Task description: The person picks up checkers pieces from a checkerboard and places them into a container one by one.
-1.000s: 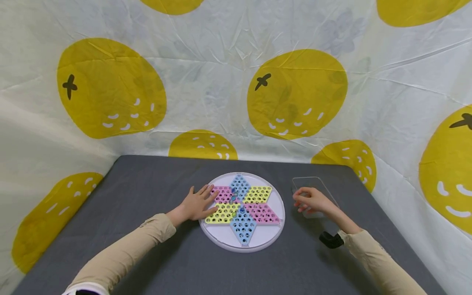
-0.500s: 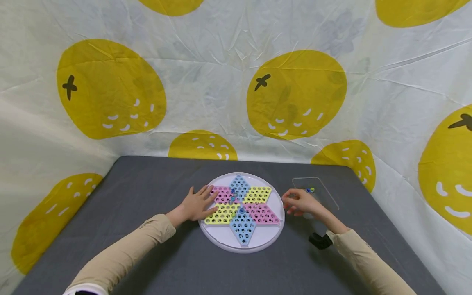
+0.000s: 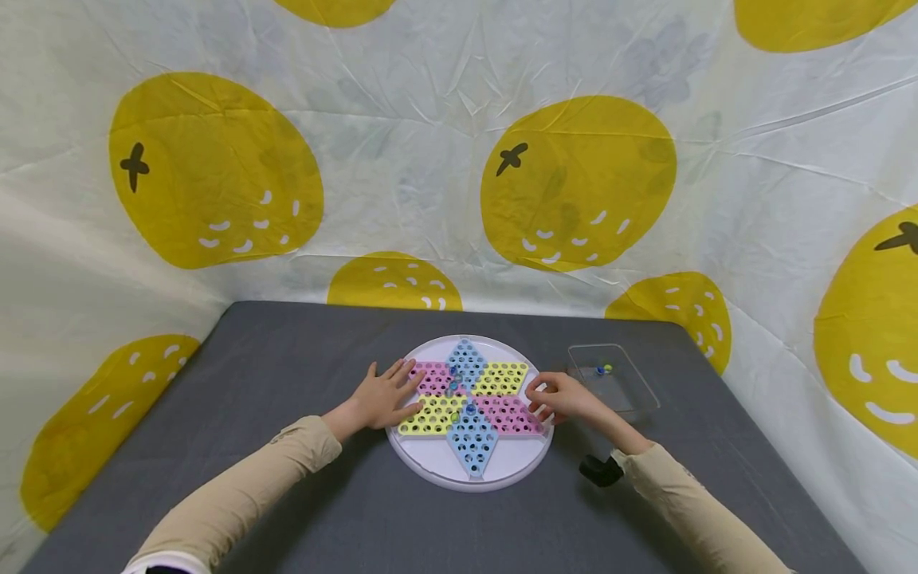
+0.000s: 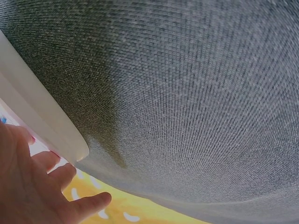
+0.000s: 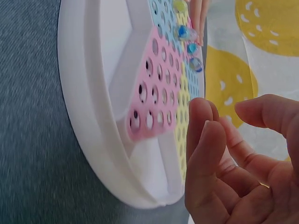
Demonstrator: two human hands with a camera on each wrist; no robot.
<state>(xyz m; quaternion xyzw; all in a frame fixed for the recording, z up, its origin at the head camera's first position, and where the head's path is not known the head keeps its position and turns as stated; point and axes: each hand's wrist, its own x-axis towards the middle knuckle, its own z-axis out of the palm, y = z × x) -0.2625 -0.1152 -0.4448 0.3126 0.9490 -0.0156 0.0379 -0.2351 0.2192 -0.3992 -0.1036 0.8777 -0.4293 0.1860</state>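
My left hand (image 3: 378,400) rests on the left rim of the board (image 3: 433,458), fingers straight and spread, the tips reaching the outer parts of the left pink and yellow diamonds. From the left wrist, gaps show between those fingers, beside the white rim.

My right hand (image 3: 566,396) is over the right rim, just beside the right pink diamond. Its fingers (image 5: 208,144) are bent; in the right wrist view a gap shows between the upper fingertip and the lower ones. I cannot tell whether anything is pinched further in.

The board is round and white, set at mid-surface, with a six-pointed star of perforated diamonds: blue far and near, pink far left and near right, yellow far right and near left. Marbles (image 3: 454,386) sit close to the star's centre: several blue ones in a short row toward the far side, another blue at the far tip of the near blue diamond, and a green one at the inner end of the near-left yellow.

Right of the board, a clear box (image 3: 621,388) holds blue and yellow-green marbles, grouped at its far left. Surface (image 3: 358,518): dark grey cloth.
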